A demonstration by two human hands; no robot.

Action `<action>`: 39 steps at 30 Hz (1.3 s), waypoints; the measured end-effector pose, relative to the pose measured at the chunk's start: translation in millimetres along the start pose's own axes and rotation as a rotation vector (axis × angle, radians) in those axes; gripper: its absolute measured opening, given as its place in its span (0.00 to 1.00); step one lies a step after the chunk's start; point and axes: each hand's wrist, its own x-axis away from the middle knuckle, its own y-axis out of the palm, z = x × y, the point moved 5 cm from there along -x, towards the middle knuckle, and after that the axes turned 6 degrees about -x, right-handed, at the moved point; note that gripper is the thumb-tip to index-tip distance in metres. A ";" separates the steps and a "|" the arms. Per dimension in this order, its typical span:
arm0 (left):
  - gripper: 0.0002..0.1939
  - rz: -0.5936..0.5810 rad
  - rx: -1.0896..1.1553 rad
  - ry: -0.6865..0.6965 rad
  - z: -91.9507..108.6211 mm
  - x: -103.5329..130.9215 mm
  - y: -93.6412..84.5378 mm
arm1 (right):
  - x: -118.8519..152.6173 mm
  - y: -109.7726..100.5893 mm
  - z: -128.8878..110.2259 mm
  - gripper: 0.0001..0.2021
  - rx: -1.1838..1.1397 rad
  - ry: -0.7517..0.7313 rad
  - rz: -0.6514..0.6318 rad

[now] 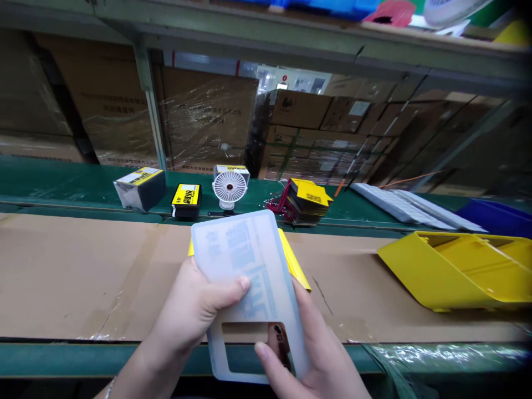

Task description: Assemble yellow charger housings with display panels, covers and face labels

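Both hands hold a whitish rectangular card (233, 260) with rounded corners and a rectangular cut-out near its lower end. Faint bluish lettering shows on its face. My left hand (195, 305) grips its left side, the thumb lying across the middle. On the lower right side, my right hand (307, 349) is wrapped round the edge with its thumb at the cut-out. Something yellow (293, 260) sticks out behind the card; whether it is held or lies on the bench cannot be made out. Beyond stands a small white fan (229, 188).
On the green ledge are a grey-sided box (141, 191), a black-and-yellow box (187, 200), a stack of yellow-topped cards (310, 202) with red cords, and white trays (409, 208). A yellow bin (453, 271) sits on the cardboard-covered bench (75, 271) at right. A shelf beam (249, 36) crosses above.
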 end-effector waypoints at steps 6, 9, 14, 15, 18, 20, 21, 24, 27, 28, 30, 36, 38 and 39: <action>0.20 -0.033 -0.067 -0.022 0.1 -1.0 1.0 | -6.0 -0.8 -1.9 0.37 -0.053 0.026 -0.026; 0.19 0.036 -0.085 0.006 -1.0 -2.3 -0.1 | -6.0 -1.3 -2.3 0.37 -0.050 0.009 -0.028; 0.23 0.097 0.009 -0.013 -6.4 -5.5 0.2 | -3.8 -0.5 -1.2 0.37 -0.020 0.017 -0.020; 0.24 0.104 0.025 -0.015 -6.8 -5.5 0.2 | -3.8 -0.4 -1.0 0.37 -0.020 0.019 -0.020; 0.27 0.123 0.046 -0.010 -6.2 -4.3 -0.6 | -4.9 -1.0 0.2 0.37 -0.037 0.040 -0.017; 0.27 0.114 0.056 -0.018 -6.1 -3.3 -1.0 | -6.1 -1.7 0.9 0.36 -0.055 0.047 -0.022; 0.27 0.093 0.062 -0.022 -6.1 -2.9 -0.5 | -6.6 -1.9 1.2 0.36 -0.066 0.051 -0.026; 0.24 0.018 0.063 -0.013 -5.4 -2.5 1.3 | -7.4 -2.2 1.2 0.37 -0.100 0.038 -0.033; 0.22 -0.018 0.031 0.011 -3.4 -1.8 2.4 | -6.2 -1.5 1.1 0.37 -0.122 0.032 -0.030; 0.22 -0.021 0.020 0.015 -2.5 -1.4 2.7 | -5.7 -1.2 1.1 0.37 -0.125 0.036 -0.027; 0.23 -0.022 0.003 0.020 -0.8 -0.5 3.4 | -5.1 -0.4 0.6 0.37 -0.131 0.039 -0.027; 0.23 -0.001 0.001 0.009 1.3 -0.1 4.0 | -7.7 -0.4 -3.0 0.37 -0.108 0.012 -0.037; 0.21 0.028 0.008 0.002 0.0 -1.0 2.7 | -8.0 -0.8 -3.7 0.37 -0.104 0.006 -0.034; 0.20 0.047 0.015 -0.001 -0.9 -1.5 1.9 | -8.0 -0.8 -3.9 0.36 -0.107 0.005 -0.034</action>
